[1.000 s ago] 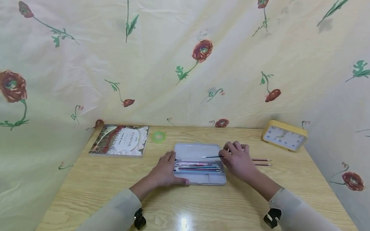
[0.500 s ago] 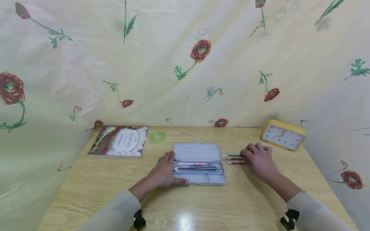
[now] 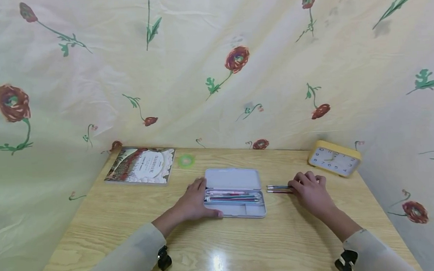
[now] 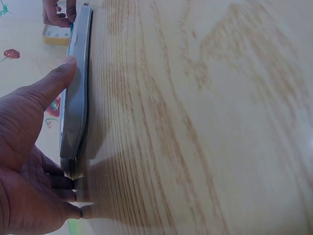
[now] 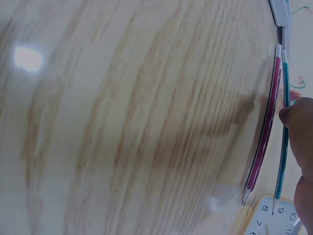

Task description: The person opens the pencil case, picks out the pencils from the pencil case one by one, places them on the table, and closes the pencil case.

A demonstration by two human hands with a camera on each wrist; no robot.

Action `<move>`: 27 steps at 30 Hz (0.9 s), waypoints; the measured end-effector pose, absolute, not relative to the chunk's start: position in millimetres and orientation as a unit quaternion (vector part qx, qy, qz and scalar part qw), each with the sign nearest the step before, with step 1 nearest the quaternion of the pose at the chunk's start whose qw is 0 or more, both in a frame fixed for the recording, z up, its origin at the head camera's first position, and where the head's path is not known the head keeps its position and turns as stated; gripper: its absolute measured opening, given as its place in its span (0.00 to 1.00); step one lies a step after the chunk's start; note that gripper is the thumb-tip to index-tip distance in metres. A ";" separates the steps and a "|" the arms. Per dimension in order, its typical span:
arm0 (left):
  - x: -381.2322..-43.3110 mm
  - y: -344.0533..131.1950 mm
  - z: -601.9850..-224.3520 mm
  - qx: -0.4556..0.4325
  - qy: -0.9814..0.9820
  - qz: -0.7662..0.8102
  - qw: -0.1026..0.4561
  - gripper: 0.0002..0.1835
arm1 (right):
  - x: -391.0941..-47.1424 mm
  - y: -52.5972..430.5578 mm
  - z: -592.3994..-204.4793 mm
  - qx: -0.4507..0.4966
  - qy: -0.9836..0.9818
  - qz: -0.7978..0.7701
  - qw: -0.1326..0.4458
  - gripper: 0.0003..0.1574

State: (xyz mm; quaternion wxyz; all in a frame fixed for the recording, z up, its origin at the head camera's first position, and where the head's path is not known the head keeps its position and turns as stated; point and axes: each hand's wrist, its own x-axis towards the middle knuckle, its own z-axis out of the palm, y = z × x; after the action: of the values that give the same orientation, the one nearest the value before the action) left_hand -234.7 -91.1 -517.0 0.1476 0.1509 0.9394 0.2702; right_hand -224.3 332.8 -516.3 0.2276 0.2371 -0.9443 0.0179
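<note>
A floral cloth (image 3: 183, 79) with red blooms and green stems hangs beyond both hands, and a wood-grained table (image 3: 255, 246) spreads beneath them. Far off to the left of the left hand lies a glossy printed booklet (image 3: 143, 166). An open pencil case (image 3: 233, 178) lies between the hands, its lid folded back, its base toward the person. A yellow-framed alarm clock (image 3: 335, 159) stands just beyond and to the right of the right hand.

The left hand (image 3: 195, 202) is spread against the case's left end, thumb along the front edge, fingers relaxed beside the lid. The right hand (image 3: 309, 190), fingers curled downward, pinches a teal pencil (image 5: 284, 156). A magenta pencil (image 5: 267, 115) lies just beside it, on the person's side; whether hidden fingers touch that one cannot be told. More pencils (image 3: 233, 199) lie in the case, right of the left hand. Beyond the left fingertips sits a small round green item (image 3: 186, 160).
</note>
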 end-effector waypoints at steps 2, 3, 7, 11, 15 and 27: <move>-234.8 -91.0 -517.0 0.151 0.940 0.269 0.147 0.78 | -224.1 333.1 -516.6 0.237 -0.945 0.015 0.225 0.11; -235.0 -91.0 -517.1 0.151 0.940 0.269 0.147 0.78 | -224.0 333.2 -516.4 0.237 -0.945 0.013 0.225 0.11; -235.2 -91.1 -517.6 0.152 0.940 0.269 0.146 0.78 | -224.3 333.5 -517.2 0.239 -0.945 0.011 0.222 0.11; -235.1 -91.2 -517.7 0.153 0.939 0.271 0.146 0.78 | -225.3 332.9 -518.3 0.242 -0.945 0.003 0.220 0.10; -235.2 -91.2 -517.9 0.153 0.939 0.271 0.146 0.78 | -226.8 331.7 -519.7 0.243 -0.946 -0.006 0.216 0.09; -234.2 -91.4 -515.1 0.157 0.937 0.274 0.146 0.77 | -228.5 329.6 -525.0 0.252 -0.938 -0.006 0.239 0.07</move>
State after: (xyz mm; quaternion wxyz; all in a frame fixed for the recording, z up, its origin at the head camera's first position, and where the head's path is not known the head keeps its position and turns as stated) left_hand -234.2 -91.4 -515.1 0.1458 0.1574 0.9375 0.2742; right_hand -228.5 329.6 -525.0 0.2387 0.2515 -0.9379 -0.0056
